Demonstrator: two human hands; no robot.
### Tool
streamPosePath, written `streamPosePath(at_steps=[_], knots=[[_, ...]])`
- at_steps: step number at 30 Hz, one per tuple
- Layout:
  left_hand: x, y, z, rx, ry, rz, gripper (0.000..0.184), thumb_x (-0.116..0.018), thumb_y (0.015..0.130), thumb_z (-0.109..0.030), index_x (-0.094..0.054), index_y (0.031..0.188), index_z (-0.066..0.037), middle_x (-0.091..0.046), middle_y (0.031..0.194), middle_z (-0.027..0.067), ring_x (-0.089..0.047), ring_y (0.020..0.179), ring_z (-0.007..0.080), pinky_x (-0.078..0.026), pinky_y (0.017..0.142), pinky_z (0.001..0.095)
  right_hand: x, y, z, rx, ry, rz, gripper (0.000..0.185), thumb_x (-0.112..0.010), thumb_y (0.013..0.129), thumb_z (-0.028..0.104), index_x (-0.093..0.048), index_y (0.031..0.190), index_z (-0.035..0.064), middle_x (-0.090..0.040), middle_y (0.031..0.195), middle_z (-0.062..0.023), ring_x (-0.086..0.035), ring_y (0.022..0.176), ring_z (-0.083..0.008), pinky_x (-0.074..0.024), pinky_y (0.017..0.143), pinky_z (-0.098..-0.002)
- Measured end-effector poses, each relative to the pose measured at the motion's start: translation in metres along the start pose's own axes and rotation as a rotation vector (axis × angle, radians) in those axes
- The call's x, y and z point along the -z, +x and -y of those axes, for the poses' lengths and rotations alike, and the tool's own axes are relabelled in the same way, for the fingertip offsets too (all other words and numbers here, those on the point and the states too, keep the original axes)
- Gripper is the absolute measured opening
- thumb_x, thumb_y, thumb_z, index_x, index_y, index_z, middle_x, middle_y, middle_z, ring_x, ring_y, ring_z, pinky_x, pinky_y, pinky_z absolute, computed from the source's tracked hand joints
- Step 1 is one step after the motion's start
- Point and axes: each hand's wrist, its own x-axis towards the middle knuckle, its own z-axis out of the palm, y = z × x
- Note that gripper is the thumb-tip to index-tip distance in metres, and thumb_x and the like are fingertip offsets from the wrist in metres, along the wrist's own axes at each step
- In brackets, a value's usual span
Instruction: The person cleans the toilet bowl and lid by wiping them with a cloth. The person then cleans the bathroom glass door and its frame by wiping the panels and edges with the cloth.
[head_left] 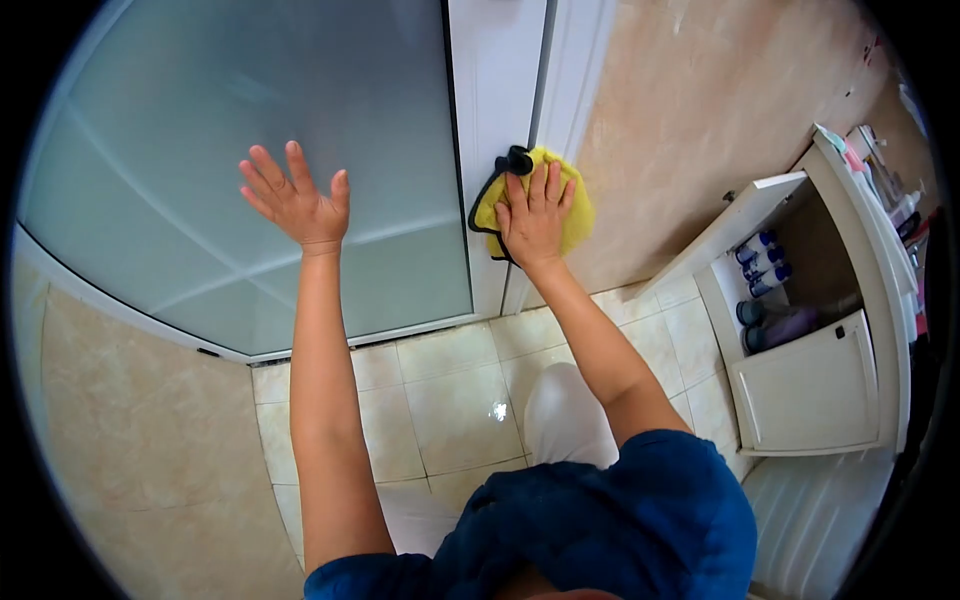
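Note:
My left hand [300, 205] is raised with its fingers spread, in front of the frosted glass door [380, 130]. It holds nothing; whether the palm touches the glass I cannot tell. With its palm down on a yellow cloth [577, 225] with black edging, my right hand [537, 220] holds the cloth against the white door frame [495, 60] beside the tan wall. A small black knob or bunched dark piece [518, 160] sits at the cloth's upper edge.
On the right stands a white cabinet [810, 395] with one door [730, 225] swung out; several bottles [765, 262] are inside. Toiletries [905, 208] crowd its top. Below is a pale tiled floor [455, 410], where my white-clad knee [568, 415] shows.

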Motion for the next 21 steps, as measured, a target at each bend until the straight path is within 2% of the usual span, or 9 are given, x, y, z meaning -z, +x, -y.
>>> streamPosePath(at_steps=[2,3,6,11,18,21], knots=[[0.0,-0.002,0.0,0.003,0.015,-0.001,0.074,-0.036,0.095,-0.062,-0.024,0.154,-0.02,-0.012,0.161,0.0143,-0.006,0.149,0.0343,-0.002,0.116,0.054,0.012,0.006,0.008,0.002,-0.031,-0.02,0.05,-0.061,0.088,0.03,-0.053,0.135,0.0131,-0.029,0.153,-0.0192,-0.021,0.143,-0.0423,-0.0137,0.111,-0.0633],[-0.001,-0.002,0.0,-0.002,0.019,0.004,0.074,-0.036,0.095,-0.062,-0.024,0.154,-0.02,-0.012,0.161,0.0145,-0.006,0.149,0.0343,-0.003,0.116,0.0541,0.017,0.018,0.012,-0.065,0.001,-0.039,0.049,-0.06,0.089,0.032,-0.052,0.136,0.0198,-0.031,0.154,-0.0145,-0.023,0.143,-0.0385,-0.0142,0.111,-0.0618],[-0.001,-0.003,0.001,-0.001,0.031,0.001,0.075,-0.036,0.094,-0.063,-0.025,0.154,-0.019,-0.013,0.161,0.0148,-0.006,0.149,0.0343,-0.002,0.116,0.0537,0.043,0.068,0.027,-0.143,0.047,-0.094,0.049,-0.06,0.09,0.031,-0.052,0.136,0.0189,-0.031,0.154,-0.0144,-0.023,0.143,-0.038,-0.015,0.111,-0.0609],[0.0,0.0,-0.001,-0.002,0.001,-0.004,0.075,-0.036,0.094,-0.063,-0.025,0.154,-0.02,-0.013,0.161,0.0147,-0.007,0.149,0.0347,-0.002,0.116,0.0542,0.034,0.031,0.02,-0.097,0.053,-0.072,0.051,-0.063,0.086,0.022,-0.052,0.135,0.0157,-0.032,0.152,-0.0166,-0.026,0.142,-0.0387,-0.0177,0.111,-0.0604],[0.0,-0.003,-0.001,0.018,0.039,-0.003,0.074,-0.034,0.094,-0.065,-0.026,0.154,-0.022,-0.015,0.161,0.0149,-0.011,0.148,0.0362,-0.003,0.116,0.0529,0.053,0.08,0.033,-0.158,0.059,-0.127,0.05,-0.06,0.089,0.023,-0.05,0.136,0.0137,-0.029,0.153,-0.0176,-0.026,0.141,-0.04,-0.0175,0.112,-0.0596],[-0.001,-0.001,0.0,0.011,0.011,-0.022,0.074,-0.034,0.094,-0.065,-0.027,0.153,-0.022,-0.015,0.161,0.0145,-0.012,0.148,0.0362,-0.003,0.116,0.0526,0.032,0.039,0.021,-0.108,0.033,-0.013,0.05,-0.06,0.089,0.027,-0.049,0.136,0.0123,-0.031,0.151,-0.0193,-0.023,0.141,-0.0424,-0.0162,0.111,-0.0629]])
